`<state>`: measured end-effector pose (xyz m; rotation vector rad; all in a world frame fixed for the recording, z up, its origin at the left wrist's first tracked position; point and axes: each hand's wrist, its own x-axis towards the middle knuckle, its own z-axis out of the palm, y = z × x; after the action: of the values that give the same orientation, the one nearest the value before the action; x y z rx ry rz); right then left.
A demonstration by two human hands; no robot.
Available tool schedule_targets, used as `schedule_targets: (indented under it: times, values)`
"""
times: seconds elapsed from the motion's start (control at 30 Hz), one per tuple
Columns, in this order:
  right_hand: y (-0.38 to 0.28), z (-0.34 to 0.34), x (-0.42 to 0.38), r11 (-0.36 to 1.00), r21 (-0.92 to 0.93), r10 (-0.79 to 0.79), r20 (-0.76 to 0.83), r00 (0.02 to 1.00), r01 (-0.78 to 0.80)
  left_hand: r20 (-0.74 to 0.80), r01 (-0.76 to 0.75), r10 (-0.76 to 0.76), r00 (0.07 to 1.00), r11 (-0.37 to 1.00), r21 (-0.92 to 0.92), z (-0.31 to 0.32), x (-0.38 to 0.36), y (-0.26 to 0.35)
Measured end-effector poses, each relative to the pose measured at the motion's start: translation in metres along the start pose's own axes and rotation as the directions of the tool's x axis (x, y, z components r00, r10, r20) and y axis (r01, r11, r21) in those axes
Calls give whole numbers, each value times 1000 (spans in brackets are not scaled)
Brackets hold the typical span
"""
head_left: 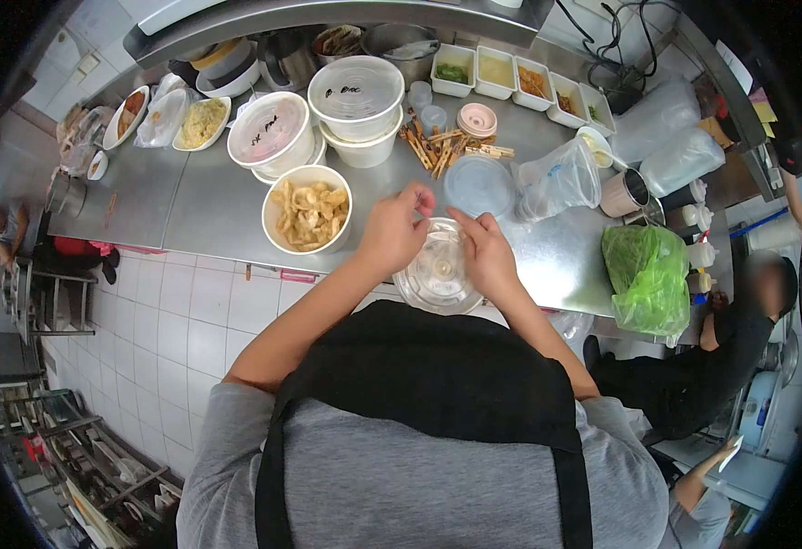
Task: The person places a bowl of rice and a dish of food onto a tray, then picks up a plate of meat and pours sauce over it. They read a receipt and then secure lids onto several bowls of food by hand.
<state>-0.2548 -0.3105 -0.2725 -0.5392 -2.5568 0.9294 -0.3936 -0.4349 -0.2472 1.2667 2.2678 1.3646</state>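
Note:
A round clear plastic lid (437,267) sits in front of my body at the counter's front edge, apparently over a container whose contents I cannot make out. My left hand (399,229) is at its upper left, fingers curled in towards the thumb; whatever is between them, if anything, is too small to tell. On the other side my right hand (488,252) rests along the lid's right rim, with its fingers stretched out. To the left of my left hand stands an uncovered white tub (271,229) of golden fried pieces (311,215).
Behind are lidded white tubs (355,89), clothespins (437,151), a translucent round lid (479,186) and stacked plastic cups (561,178). Small trays of toppings (495,73) line the back. A green plastic bag (646,279) lies right, near a person in black (730,352).

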Motion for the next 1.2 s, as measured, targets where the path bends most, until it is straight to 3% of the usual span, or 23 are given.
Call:
schedule_targets:
  times: [0.1,0.3,0.4,0.47,0.57,0.6,0.7,0.8,0.97,1.0,1.1,1.17,1.2]
  values:
    - [-4,-2,-1,1000,-11,17,34,999,-16,11,-15,16,1000,1000,-22,0,1,-3]
    - [-9,-5,-7,996,-48,82,39,996,-80,4,-271,287,958,901,338,0,-8,-13]
    - [-11,-6,-8,997,-31,69,38,997,-68,57,-267,265,962,886,380,-3,-12,-14]
    - [-4,-7,-2,1000,-25,0,38,999,1,89,-312,300,950,881,356,-3,-9,-17]
    - [4,-8,18,983,134,-144,111,983,128,166,-395,359,918,857,330,-2,0,-21]
    - [5,-6,18,981,157,-127,103,987,110,197,-426,380,904,845,324,-3,3,-22]
    - [14,5,22,967,249,-86,119,989,54,210,-356,328,921,927,115,-4,8,-31]
    - [25,9,18,944,330,-53,141,989,3,202,-130,161,966,979,-157,-4,2,-37]
    - [2,3,6,981,170,-67,-143,987,91,39,-353,352,935,920,168,-9,-10,-20]
    - [-1,1,6,984,145,-78,-142,987,99,17,-388,397,918,886,253,-10,-11,-14]
    - [-3,-2,7,984,111,-125,-121,985,138,33,-361,373,927,869,337,-11,-12,-1]
    - [-1,-4,10,972,148,-173,-78,982,183,156,-5,-11,988,995,100,-17,-4,13]
    - [1,-4,10,974,161,-154,-51,987,160,248,198,-192,949,980,2,-19,0,16]
